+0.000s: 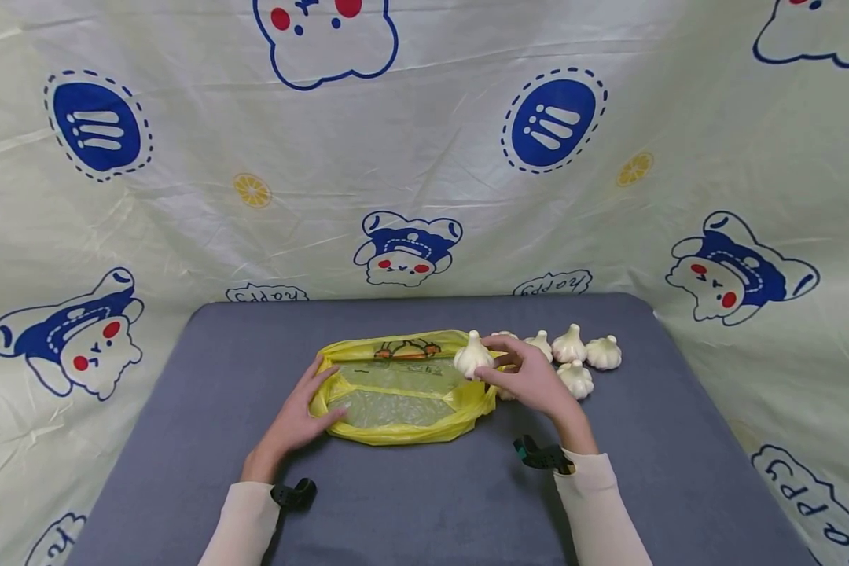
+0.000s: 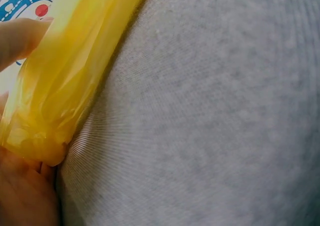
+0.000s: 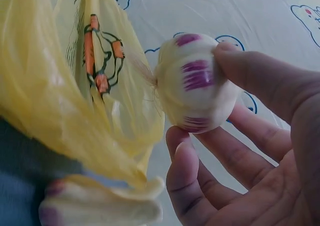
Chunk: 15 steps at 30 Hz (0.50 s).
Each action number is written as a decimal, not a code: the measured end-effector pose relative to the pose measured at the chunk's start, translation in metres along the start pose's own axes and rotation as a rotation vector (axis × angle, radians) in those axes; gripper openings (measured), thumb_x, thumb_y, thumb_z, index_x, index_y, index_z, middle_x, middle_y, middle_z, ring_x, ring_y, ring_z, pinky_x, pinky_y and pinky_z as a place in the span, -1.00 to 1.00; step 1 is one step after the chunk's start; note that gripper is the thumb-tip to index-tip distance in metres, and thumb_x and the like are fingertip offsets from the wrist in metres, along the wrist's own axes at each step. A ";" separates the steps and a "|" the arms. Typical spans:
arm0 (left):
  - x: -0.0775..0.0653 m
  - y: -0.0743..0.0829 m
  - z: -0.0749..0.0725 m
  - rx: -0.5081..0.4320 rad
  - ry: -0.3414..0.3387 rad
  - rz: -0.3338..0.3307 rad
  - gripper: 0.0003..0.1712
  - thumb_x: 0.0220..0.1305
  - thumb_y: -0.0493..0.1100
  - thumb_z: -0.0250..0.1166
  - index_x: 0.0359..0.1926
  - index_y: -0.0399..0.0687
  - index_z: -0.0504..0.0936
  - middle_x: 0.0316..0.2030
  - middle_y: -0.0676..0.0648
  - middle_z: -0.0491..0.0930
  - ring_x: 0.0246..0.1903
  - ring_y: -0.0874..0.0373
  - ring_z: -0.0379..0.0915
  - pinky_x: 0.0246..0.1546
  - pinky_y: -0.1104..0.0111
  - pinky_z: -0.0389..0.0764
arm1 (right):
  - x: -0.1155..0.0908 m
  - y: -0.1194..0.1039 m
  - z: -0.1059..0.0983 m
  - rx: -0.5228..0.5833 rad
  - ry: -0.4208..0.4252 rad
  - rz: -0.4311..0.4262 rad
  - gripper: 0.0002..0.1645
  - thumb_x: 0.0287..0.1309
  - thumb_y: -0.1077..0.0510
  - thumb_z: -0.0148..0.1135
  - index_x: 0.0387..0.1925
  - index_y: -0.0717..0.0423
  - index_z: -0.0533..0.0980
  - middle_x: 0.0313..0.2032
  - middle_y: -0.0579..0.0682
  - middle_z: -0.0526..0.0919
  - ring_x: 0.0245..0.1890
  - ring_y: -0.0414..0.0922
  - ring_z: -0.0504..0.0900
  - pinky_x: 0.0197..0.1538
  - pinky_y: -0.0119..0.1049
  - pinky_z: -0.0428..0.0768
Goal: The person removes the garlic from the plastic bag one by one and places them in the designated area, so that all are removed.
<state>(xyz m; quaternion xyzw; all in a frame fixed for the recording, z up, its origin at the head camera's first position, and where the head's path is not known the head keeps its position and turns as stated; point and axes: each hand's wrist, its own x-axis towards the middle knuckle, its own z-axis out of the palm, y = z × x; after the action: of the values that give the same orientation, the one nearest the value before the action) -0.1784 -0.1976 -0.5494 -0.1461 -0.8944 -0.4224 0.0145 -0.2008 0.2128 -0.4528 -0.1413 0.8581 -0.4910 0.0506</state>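
A yellow plastic bag [image 1: 410, 434] lies with its mouth spread wide, its pale inside showing. My left hand [image 1: 300, 413] holds the bag's left end, thumb and fingers over the rim. In the left wrist view the yellow film [image 2: 70, 71] runs between the thumb and the other fingers. My right hand [image 1: 534, 381] pinches a white garlic bulb [image 1: 472, 358] at the bag's right rim, stem pointing up. Purple streaks mark this bulb [image 3: 195, 86] in the right wrist view, where another garlic bulb [image 3: 100, 206] lies below the bag's edge.
Several more garlic bulbs [image 1: 569, 346] sit on the grey table [image 1: 410, 503] to the right of the bag, some partly hidden behind my right hand. A printed pale cloth [image 1: 439, 141] hangs behind the table. Each wrist wears a black strap [image 1: 295, 494].
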 end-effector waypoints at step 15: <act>0.001 -0.002 0.001 0.013 -0.003 -0.002 -0.15 0.28 0.03 0.39 0.50 -0.15 0.35 0.62 -0.31 -0.05 0.56 -0.39 -0.08 0.44 -0.34 0.12 | -0.035 0.017 -0.032 -0.017 0.137 0.024 -0.33 0.34 0.00 0.39 0.40 0.07 0.44 0.38 0.23 0.48 0.13 0.19 0.64 -0.14 -0.23 0.71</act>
<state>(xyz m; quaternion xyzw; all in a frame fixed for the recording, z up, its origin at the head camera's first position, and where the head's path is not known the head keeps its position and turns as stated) -0.1798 -0.1974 -0.5517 -0.1458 -0.8974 -0.4163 0.0137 -0.1776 0.2577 -0.4531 -0.0975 0.8655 -0.4913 -0.0034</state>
